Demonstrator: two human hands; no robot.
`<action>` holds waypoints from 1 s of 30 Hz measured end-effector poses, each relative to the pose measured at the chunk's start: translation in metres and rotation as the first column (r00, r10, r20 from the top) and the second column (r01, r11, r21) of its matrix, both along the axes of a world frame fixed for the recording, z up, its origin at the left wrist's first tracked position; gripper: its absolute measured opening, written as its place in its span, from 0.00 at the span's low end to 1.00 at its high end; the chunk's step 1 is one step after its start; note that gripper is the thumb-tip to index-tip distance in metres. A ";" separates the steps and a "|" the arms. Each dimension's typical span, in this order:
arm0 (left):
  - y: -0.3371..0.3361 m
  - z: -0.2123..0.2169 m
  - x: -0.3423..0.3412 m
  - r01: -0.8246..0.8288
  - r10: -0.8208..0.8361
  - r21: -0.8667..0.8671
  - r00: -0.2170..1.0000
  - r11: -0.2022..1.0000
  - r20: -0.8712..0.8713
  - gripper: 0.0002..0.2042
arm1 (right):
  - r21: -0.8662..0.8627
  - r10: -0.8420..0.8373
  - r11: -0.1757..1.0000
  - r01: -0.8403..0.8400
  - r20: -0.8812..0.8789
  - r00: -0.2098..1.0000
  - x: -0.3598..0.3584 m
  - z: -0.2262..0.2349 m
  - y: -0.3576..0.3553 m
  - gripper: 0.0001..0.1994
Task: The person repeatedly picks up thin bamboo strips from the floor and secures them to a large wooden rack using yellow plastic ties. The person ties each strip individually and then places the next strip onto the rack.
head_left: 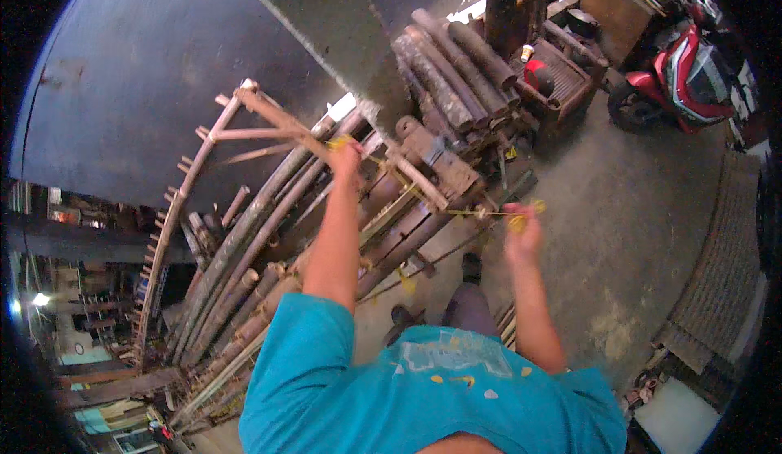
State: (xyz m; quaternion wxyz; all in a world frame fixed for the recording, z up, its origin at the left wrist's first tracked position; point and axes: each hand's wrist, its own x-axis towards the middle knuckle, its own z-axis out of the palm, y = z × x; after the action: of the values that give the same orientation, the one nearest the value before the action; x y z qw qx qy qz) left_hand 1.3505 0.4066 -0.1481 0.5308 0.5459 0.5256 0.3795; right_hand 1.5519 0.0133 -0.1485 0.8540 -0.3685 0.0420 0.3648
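My left hand [345,158] reaches forward and closes on a thin wooden bar of a bamboo frame [244,132], with a bit of yellow string at the fingers. Out to the right, my right hand [521,230] is held up and grips the end of a yellow string [476,212]. The string runs taut leftward toward the frame. Below both hands lies a pile of long bamboo poles [244,250], leaning from lower left to upper right. My blue shirt fills the lower edge of the view.
Thick dark logs [452,71] are stacked beyond the frame beside an upright post [501,2]. A wooden bench [562,79] holds a red helmet. A red motorbike [684,71] stands at the upper right. Concrete floor [635,234] and a woven mat [725,266] lie to the right.
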 end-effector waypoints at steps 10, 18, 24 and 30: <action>-0.074 0.112 -0.295 0.213 -0.136 0.077 0.821 0.974 -0.554 0.18 | 0.136 0.579 0.740 -0.659 -0.627 0.521 -0.272 -0.040 -0.034 0.29; -0.239 0.067 -0.349 0.536 -0.101 0.232 0.519 0.812 -0.849 0.11 | -0.009 0.266 0.963 -0.268 -0.100 0.959 -0.425 0.038 0.058 0.18; -0.241 0.003 -0.357 0.391 0.176 0.570 0.693 0.723 -0.700 0.12 | -0.425 0.524 0.614 -0.665 0.850 -0.061 -0.490 0.165 0.163 0.15; -0.244 0.064 -0.339 0.355 -0.163 0.139 0.698 0.924 -0.697 0.16 | -0.846 0.775 0.513 -0.145 0.529 -0.346 -0.416 0.105 0.216 0.23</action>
State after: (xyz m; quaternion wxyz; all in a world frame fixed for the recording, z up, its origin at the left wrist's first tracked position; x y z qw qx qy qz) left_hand 1.0113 0.1621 -0.0843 0.2756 0.7801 0.5432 0.1429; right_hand 1.1360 0.2296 -0.0434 0.2341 -0.6586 -0.6488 0.3007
